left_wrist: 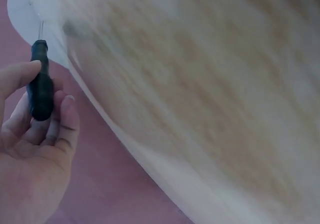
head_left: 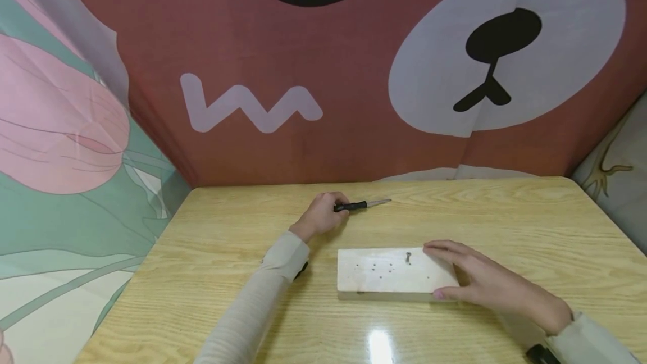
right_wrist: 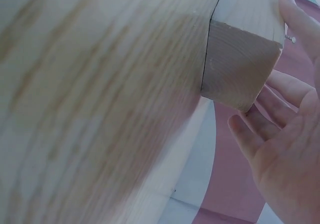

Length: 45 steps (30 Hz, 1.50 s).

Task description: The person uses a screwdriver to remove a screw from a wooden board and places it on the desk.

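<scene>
In the head view my left hand (head_left: 322, 215) is near the table's far side, holding a screwdriver (head_left: 354, 206) by its black handle. The metal shaft points to the right. From the left wrist, the thumb and fingers are seen around the dark handle (left_wrist: 41, 86). A pale wooden block (head_left: 364, 282) lies flat on the table, several small holes in its top. One screw (head_left: 408, 257) stands up from it near the far edge. My right hand (head_left: 487, 280) grips the block's right end, thumb at the near side and fingers at the far side.
The wood-grain table (head_left: 227, 240) runs back to a red cloth (head_left: 253, 156) with a cartoon face. A patterned cloth (head_left: 65, 206) hangs at the left. Light reflects off the tabletop in front of the block.
</scene>
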{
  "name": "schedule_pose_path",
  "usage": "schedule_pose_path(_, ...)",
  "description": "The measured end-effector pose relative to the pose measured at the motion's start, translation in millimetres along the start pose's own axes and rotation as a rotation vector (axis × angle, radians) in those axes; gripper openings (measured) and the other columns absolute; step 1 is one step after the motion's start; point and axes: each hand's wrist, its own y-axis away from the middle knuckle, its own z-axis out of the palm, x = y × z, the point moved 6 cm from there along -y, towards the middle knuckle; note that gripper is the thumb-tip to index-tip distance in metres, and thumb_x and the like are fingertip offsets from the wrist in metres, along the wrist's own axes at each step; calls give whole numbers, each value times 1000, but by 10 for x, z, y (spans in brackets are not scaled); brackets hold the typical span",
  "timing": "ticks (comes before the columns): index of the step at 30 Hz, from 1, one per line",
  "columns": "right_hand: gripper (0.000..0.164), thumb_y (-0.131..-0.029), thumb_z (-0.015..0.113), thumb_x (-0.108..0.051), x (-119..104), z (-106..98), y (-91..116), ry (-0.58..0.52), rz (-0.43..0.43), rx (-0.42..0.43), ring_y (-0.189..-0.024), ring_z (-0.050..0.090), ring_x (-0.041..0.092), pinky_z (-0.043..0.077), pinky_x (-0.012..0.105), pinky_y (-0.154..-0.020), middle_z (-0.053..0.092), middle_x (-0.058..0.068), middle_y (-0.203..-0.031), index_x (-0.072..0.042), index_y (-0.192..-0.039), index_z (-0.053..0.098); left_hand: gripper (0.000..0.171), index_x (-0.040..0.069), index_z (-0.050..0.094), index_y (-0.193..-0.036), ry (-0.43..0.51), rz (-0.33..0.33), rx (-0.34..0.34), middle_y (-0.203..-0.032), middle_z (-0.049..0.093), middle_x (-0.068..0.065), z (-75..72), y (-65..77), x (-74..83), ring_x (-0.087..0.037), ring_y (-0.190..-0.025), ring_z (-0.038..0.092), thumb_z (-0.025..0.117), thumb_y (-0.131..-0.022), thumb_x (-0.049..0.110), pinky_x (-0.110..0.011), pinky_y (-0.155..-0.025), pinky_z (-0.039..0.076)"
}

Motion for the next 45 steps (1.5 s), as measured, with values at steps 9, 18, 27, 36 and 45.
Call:
schedule_pose_path(9, 78, -84, 68, -58, 5, -1, -6, -15, 1, -19, -129, 52, 33, 53, 47, -96, 52, 10, -144, -8, -142, 53, 17, 12, 70, -112, 88, 56, 45, -107, 72, -6, -60, 29, 9, -10, -74, 62, 67, -95, 14, -23, -68, 53)
schedule_pose_path(18, 79, -84, 68, -60, -10, -2, -1, -1, 4, -11, -129, 53, 33, 53, 46, -96, 52, 9, -144, -8, -141, 54, 18, 11, 69, -113, 146, 73, 34, -107, 71, -8, -85, 62, 45, -10, -67, 62, 65, -96, 13, -24, -63, 54)
schedule_pose_path(27, 74, -83, 70, -56, -61, -12, 21, 55, -47, 63, -126, 54, 27, 54, 45, -95, 54, 4, -141, -10, -139, 57, 19, 11, 70, -113, 196, 65, 44, -111, 70, -7, -132, 100, 96, -12, -78, 65, 67, -95, 14, -27, -68, 56)
schedule_pose_path(36, 70, -83, 72, -55, -65, -2, 12, 40, -47, 74, -122, 56, 24, 55, 36, -95, 57, 2, -136, -9, -135, 59, 18, 12, 72, -111, 240, 74, 71, -109, 71, -7, -207, 142, 118, -12, -77, 65, 69, -93, 13, -26, -66, 56)
schedule_pose_path(45, 69, -83, 72, -54, -72, 2, 11, 53, -67, 85, -122, 56, 24, 55, 35, -95, 57, 3, -135, -8, -134, 61, 18, 10, 71, -111, 262, 110, 118, -103, 72, -8, -289, 204, 138, -12, -64, 58, 67, -94, 13, -24, -56, 49)
